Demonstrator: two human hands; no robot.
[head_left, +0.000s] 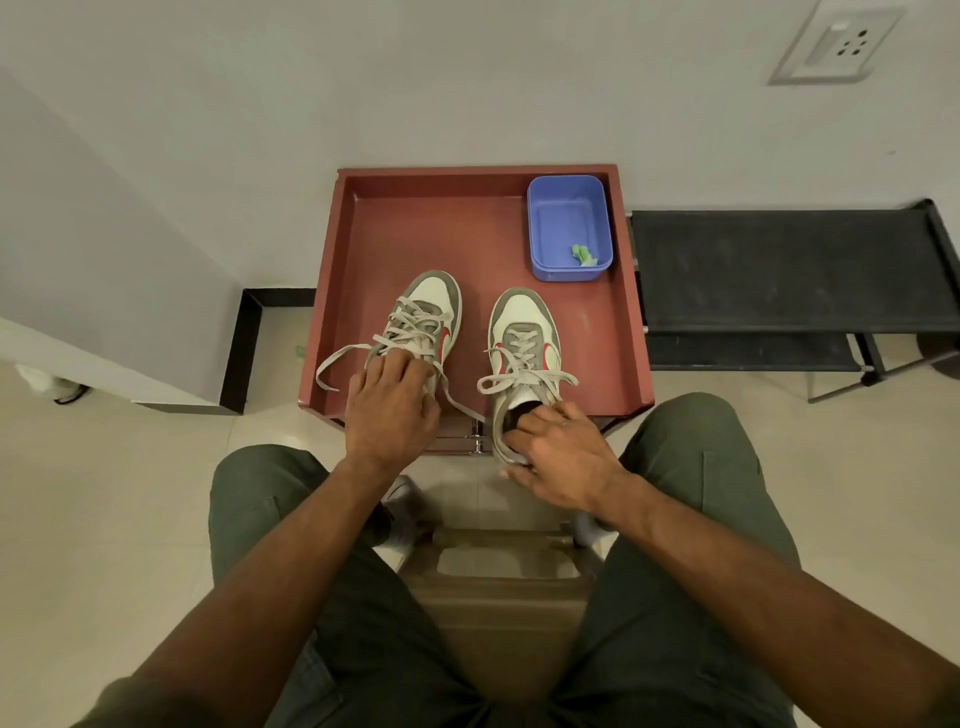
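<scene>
Two white and grey sneakers with red side marks stand on a reddish-brown tray-top table, toes pointing away from me. My left hand covers the heel end of the left sneaker, fingers curled over its collar by the loose laces. My right hand grips the heel of the right sneaker, which overhangs the table's near edge, with fingers at the opening. Untied laces trail to the left and over the front rim.
A blue plastic tub with a small green scrap stands in the table's back right corner. A black shoe rack sits to the right against the wall. My knees flank a stool on the tiled floor.
</scene>
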